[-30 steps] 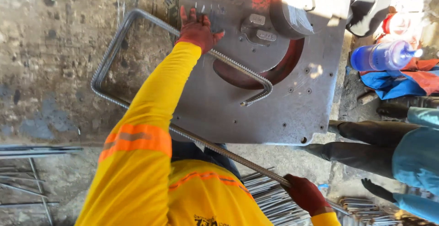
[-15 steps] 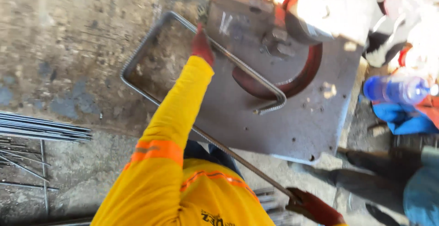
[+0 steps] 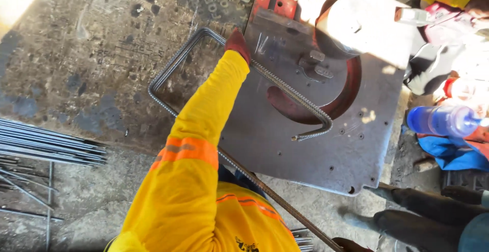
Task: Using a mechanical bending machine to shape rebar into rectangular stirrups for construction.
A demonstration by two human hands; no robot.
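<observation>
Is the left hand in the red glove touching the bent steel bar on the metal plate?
Touching. The head view shows the left hand lying directly on the bent steel bar, with no gap, where the bar crosses onto the metal plate.

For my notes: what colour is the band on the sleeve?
Orange with a grey stripe, on the yellow sleeve; head view.

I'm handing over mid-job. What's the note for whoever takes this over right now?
Left hand: gloved, closed on the rebar where it crosses onto the bender plate.
Right hand: only just in view at the bottom edge, at the bar's long straight tail; grip unclear.
Rebar: lies across the plate and the concrete, with a short hooked end on the plate near the red curved slot.
Done: three bends show, the hook and two corners.
Left: the long tail is straight.
Nearby: loose bars to the left, a blue bottle and another person's legs to the right.
</observation>
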